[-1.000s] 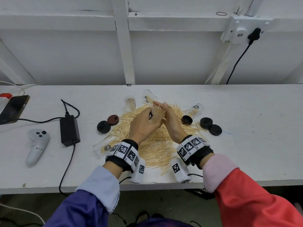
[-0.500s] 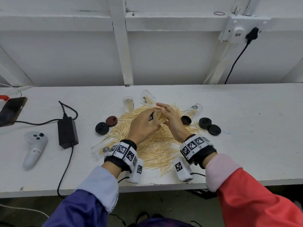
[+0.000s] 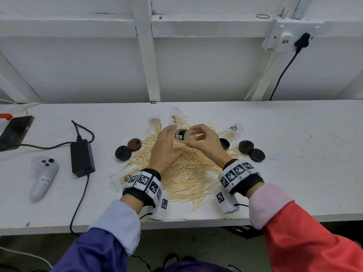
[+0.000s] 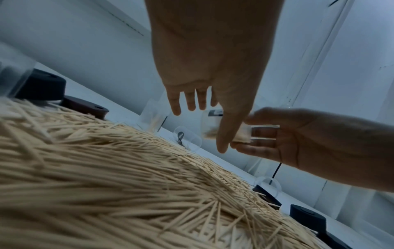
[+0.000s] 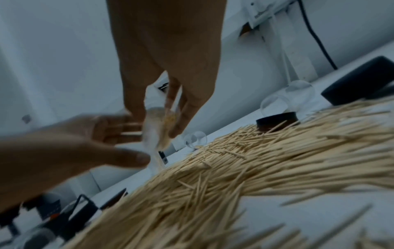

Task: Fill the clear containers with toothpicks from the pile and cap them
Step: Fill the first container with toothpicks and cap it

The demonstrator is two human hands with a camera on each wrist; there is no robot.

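Note:
My right hand point(image 3: 200, 137) grips a clear container point(image 3: 185, 136) packed with toothpicks and holds it sideways above the toothpick pile point(image 3: 188, 169). Its fingers curl round the open end, as the right wrist view shows point(image 5: 158, 121). My left hand point(image 3: 169, 135) has straight fingers beside the container's labelled base, and its thumb lies against the container point(image 4: 242, 133). An upright container point(image 3: 154, 123) and lying containers point(image 3: 177, 116) point(image 3: 232, 130) point(image 3: 122, 173) stand round the pile. Loose caps lie left point(image 3: 123, 153) point(image 3: 134, 144) and right point(image 3: 246, 146) point(image 3: 257, 155).
A black power brick point(image 3: 82, 157) with its cable and a white controller point(image 3: 43, 177) lie at the left. A phone point(image 3: 13, 132) is at the far left edge. Another dark cap point(image 3: 224, 143) sits by the right lying container. The white wall rises behind the table.
Both hands have risen from the pile and moved apart. The filled container now shows sideways between them, and my left hand's fingers have straightened.

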